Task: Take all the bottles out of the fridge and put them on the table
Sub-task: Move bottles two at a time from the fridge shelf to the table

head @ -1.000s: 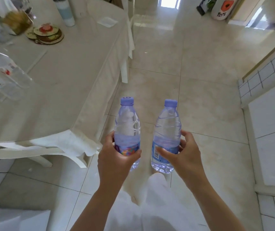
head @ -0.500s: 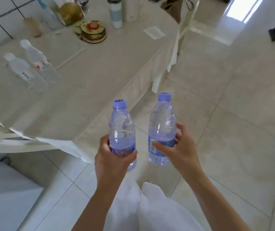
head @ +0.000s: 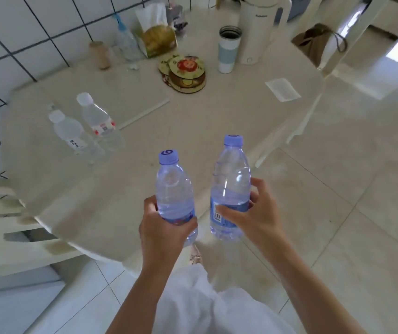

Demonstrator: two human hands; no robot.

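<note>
Head view: both hands full, one blue-capped bottle each, upright, over the near table [head: 193, 121] edge.
Left hand [head: 165, 231] wraps fingers round left bottle [head: 172, 189]; right hand [head: 253, 213] grips right bottle [head: 231, 184] at the label, thumb in front. Two clear bottles [head: 84, 131] stand on the table, ahead and left of the left hand, well apart from it.

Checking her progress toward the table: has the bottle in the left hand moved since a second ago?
Yes. The left-hand bottle was over floor tiles beside the table; it is now over the tabletop's near edge.
</note>
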